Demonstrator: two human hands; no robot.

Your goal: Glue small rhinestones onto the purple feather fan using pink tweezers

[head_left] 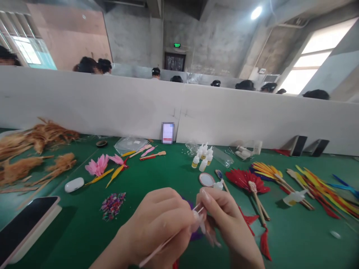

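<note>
My left hand [165, 220] is closed around a thin pale-pink stick [157, 253], whose lower end sticks out below the fist. Its exact kind is not clear. Close beside it, my right hand [227, 213] has thumb and forefinger pinched together at the stick's upper end; whatever lies between those fingertips is too small to name. Beneath both hands, partly hidden, are purple feathers [197, 236]. A red feather fan [246, 181] with a wooden handle and red tassel lies right of my right hand. Left of my left hand is a pile of multicoloured beads [112, 206].
Several glue bottles [203, 156] stand behind my hands near a round white lid [206, 179]. More feather fans [266, 170] and loose feathers [322, 183] lie right. Brown fibre [36, 140], pink feathers [98, 165] and a phone [28, 228] are left. A white partition [84, 104] borders the table.
</note>
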